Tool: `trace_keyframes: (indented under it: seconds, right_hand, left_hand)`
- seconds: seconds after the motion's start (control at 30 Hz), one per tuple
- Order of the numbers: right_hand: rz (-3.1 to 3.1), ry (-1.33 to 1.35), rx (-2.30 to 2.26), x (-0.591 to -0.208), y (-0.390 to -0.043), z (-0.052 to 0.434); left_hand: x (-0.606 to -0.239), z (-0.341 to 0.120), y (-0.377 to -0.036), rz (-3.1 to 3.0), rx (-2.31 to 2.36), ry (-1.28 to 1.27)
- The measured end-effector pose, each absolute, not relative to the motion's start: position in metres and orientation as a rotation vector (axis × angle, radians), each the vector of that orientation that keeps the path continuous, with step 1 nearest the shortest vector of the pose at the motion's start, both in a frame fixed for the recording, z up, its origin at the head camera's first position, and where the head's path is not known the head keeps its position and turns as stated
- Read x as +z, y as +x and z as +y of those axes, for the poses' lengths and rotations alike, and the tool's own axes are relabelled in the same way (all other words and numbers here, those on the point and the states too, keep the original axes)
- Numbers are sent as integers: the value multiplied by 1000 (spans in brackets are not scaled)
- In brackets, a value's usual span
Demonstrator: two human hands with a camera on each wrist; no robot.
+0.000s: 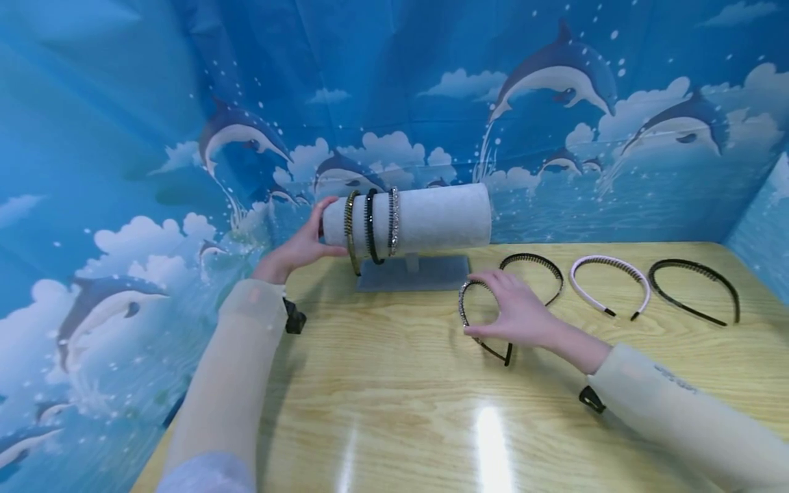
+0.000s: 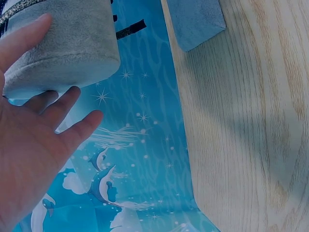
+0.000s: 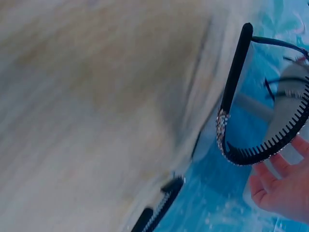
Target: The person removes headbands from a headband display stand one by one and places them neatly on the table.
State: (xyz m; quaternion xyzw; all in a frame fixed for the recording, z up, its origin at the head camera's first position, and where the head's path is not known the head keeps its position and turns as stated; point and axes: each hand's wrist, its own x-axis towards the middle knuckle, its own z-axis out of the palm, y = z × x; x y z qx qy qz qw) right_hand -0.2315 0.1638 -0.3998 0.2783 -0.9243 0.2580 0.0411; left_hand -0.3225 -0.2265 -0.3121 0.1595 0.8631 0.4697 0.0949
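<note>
My left hand [image 1: 301, 245] holds the left end of a grey velvet display roll [image 1: 440, 218], thumb on the front and fingers at the back. In the left wrist view its thumb lies along the roll [image 2: 77, 43], fingers spread at the end face. Three headbands circle the roll: a gold one [image 1: 349, 226], a black one [image 1: 370, 226] and a silver rhinestone one [image 1: 395, 222]. My right hand [image 1: 518, 311] holds a black toothed headband with rhinestones [image 1: 461, 308] by its curve; in the right wrist view its open ends point away from the fingers [image 3: 277, 171].
Right of centre on the wooden table [image 1: 370, 383] lie a black headband [image 1: 531, 257] behind my right hand, a pale pink one [image 1: 579, 284] and another black one [image 1: 684, 311]. The roll stands on a grey base [image 1: 394, 277]. A dolphin-print backdrop [image 1: 394, 89] rises behind.
</note>
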Motion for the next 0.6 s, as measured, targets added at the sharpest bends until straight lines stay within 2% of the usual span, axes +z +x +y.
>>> trace_keyframes:
  seconds: [0.3, 0.6]
  right_hand:
    - [-2872, 933, 678, -417, -225, 141]
    - [-2922, 923, 607, -423, -232, 118]
  left_hand:
    - [-312, -227, -323, 2559, 1390, 483]
    - [-314, -228, -324, 2556, 1391, 487]
